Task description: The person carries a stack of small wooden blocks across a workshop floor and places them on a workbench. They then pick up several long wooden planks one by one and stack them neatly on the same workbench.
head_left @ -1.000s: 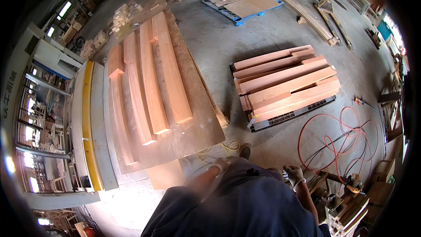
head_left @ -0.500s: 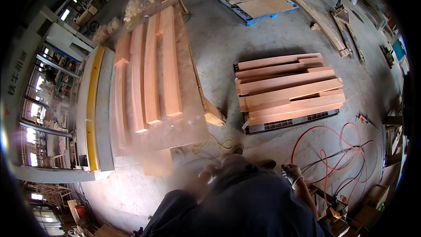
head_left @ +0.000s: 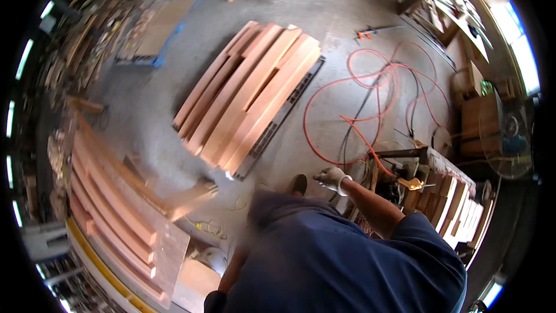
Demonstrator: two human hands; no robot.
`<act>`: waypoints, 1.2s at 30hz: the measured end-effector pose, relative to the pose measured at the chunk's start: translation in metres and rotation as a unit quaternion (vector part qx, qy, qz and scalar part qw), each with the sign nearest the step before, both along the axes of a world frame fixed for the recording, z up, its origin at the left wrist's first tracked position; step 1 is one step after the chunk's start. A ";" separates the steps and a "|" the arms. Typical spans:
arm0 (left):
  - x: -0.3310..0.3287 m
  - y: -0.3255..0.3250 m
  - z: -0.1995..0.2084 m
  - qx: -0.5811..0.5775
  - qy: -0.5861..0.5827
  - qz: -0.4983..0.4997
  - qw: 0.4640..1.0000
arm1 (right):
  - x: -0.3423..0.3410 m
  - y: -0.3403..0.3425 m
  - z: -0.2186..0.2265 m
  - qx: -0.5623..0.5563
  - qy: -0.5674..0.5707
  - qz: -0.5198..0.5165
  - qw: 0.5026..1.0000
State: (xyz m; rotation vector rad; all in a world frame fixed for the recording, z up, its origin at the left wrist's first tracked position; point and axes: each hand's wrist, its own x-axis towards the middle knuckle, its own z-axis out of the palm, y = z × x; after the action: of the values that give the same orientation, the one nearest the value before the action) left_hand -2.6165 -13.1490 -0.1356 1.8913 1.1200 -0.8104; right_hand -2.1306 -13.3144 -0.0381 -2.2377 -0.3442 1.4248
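Note:
My right hand [head_left: 331, 179], in a pale work glove, is out in front of my body at right of centre. Its fingers are curled together; whatever they hold, if anything, is too small to make out. Below the hand is a dark shoe [head_left: 299, 184]. On my left a bare forearm [head_left: 233, 268] shows beside the dark blue shirt, but the hand at its end is lost in a blur. Ahead lies a stack of curved wooden beams [head_left: 249, 93] on a black pallet [head_left: 281, 117]. My right hand is nearest to a red hose [head_left: 310, 139], without touching it.
More curved beams [head_left: 116, 203] lie on a worktable [head_left: 176, 249] at lower left. Black cable tangles with the hose on the floor. A rack of wood pieces [head_left: 457, 203] stands close on my right, near a fan [head_left: 509, 145]. A blue pallet [head_left: 159, 52] with boards is far left.
My view has swung to the right. The worktable has slid to the lower left, and the beam stack has shifted left and turned. The right hand remains closed; the left has gone into the blur.

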 end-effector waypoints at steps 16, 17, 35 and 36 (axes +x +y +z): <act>0.263 0.163 0.015 0.027 -0.074 -0.193 0.978 | 0.129 -0.007 -0.009 0.026 0.019 -0.199 0.979; 0.260 0.180 -0.021 0.006 -0.103 -0.130 0.986 | 0.129 -0.014 -0.006 0.010 0.018 -0.218 0.976; 0.604 0.198 0.009 0.059 0.060 -0.256 0.963 | 0.487 -0.053 -0.074 -0.101 0.052 -0.218 0.969; 0.630 0.203 0.007 0.047 0.023 -0.263 0.963 | 0.521 -0.066 -0.086 -0.156 -0.051 -0.078 0.983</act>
State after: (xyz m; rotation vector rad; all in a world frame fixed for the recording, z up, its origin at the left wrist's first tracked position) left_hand -1.9865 -12.9460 -0.1289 2.3008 0.6883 -1.1080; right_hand -1.6096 -13.3805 -0.1238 -2.5278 0.0267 1.3614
